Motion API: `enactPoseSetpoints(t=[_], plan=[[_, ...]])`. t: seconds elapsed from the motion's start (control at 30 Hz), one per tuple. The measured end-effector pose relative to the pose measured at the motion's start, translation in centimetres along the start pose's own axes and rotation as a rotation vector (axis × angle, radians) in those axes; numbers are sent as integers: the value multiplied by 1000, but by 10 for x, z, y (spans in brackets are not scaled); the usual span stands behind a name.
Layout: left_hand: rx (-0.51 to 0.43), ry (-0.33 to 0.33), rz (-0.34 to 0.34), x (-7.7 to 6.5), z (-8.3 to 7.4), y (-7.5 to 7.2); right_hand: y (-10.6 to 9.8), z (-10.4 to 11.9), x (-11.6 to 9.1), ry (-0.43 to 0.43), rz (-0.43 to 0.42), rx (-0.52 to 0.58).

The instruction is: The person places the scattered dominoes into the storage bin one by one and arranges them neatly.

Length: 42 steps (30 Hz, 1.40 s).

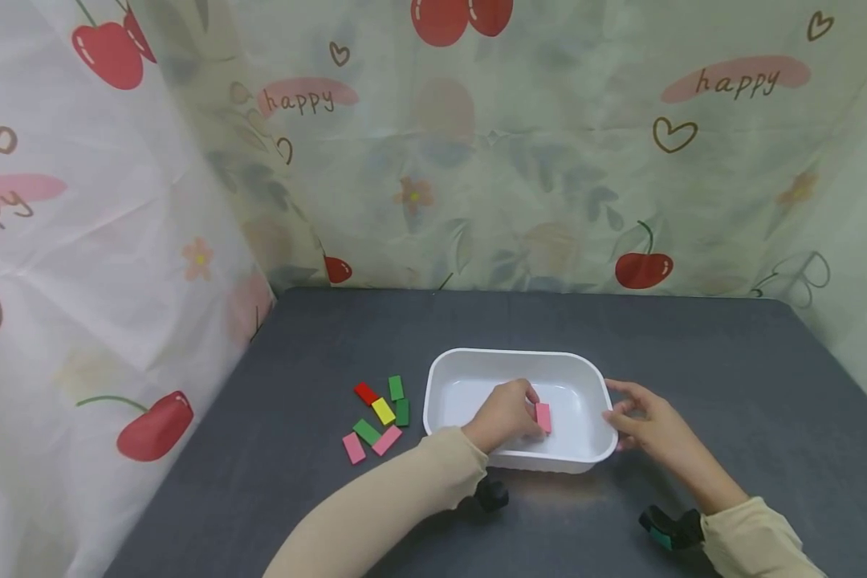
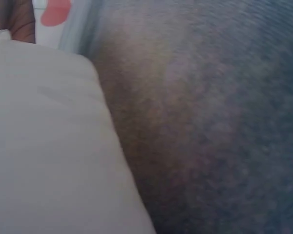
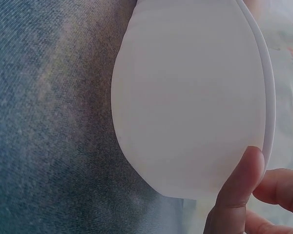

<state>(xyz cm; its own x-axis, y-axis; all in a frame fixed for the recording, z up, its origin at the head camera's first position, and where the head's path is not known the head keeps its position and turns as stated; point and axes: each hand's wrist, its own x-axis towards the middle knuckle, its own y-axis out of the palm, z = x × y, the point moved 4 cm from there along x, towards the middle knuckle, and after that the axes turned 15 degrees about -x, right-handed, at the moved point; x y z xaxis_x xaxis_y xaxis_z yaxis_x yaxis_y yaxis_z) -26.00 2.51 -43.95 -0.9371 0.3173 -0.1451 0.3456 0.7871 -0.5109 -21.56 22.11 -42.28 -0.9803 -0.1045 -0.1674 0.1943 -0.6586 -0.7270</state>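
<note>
"Tray (image 1: 580, 401) held why?"
"Right hand (image 1: 643, 417) grips its end, seemingly steadying it; left hand (image 1: 507, 413) pinches a pink block (image 1: 543, 418) inside."
"Other blocks (image 1: 384, 411)?"
"Seven, left of it on the tabletop (image 1: 260, 482)."

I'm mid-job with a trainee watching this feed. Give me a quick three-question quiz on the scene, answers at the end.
1. Count: how many green blocks lie on the table beside the white tray?

2. True or false: the right grip is at the same end of the tray as the green blocks.

3. Choose: what colour is the block at the left grip, inside the tray?
A) yellow
B) pink
C) red

Key:
1. Three.
2. False; it is at the opposite end.
3. B.
</note>
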Motion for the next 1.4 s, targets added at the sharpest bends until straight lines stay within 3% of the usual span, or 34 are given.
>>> enactPoseSetpoints(t=[0.27, 0.63, 0.97, 1.23, 1.4], plan=[[107, 5, -10, -1, -1, 2, 0, 1, 1, -14, -2, -4], [158, 5, -2, -2, -1, 3, -1, 2, 1, -4, -1, -8], [77, -26, -7, -2, 1, 1, 0, 2, 0, -25, -6, -10], [-15, -120, -24, -7, 5, -6, 1, 0, 1, -21, -2, -4], [-114, -162, 5, -11, 8, -8, 1, -2, 1, -18, -2, -5]])
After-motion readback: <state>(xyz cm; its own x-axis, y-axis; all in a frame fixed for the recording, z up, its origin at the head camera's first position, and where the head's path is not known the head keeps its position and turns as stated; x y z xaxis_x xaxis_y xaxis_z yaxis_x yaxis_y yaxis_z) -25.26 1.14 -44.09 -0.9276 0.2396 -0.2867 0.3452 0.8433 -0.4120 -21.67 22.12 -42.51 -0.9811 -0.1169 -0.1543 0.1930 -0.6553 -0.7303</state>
